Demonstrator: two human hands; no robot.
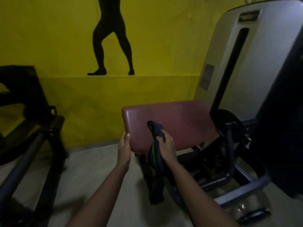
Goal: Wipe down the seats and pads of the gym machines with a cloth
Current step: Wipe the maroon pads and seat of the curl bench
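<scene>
One smooth, round-cornered maroon vinyl pad [178,120] is facing the camera. The left hand [124,145] is gripping its near-left edge. The right hand [166,145] is clutching one limp dark cloth with a green stripe [155,163] against the pad, tail dangling.

1. pad [177,122]: maroon upholstery, rectangular, rounded corners, face sloping; just off centre toward 4 o'clock.
2. cloth [155,163]: dark navy with green stripe, bunched; top end on pad, remainder hanging below its near edge, 6 o'clock.
</scene>
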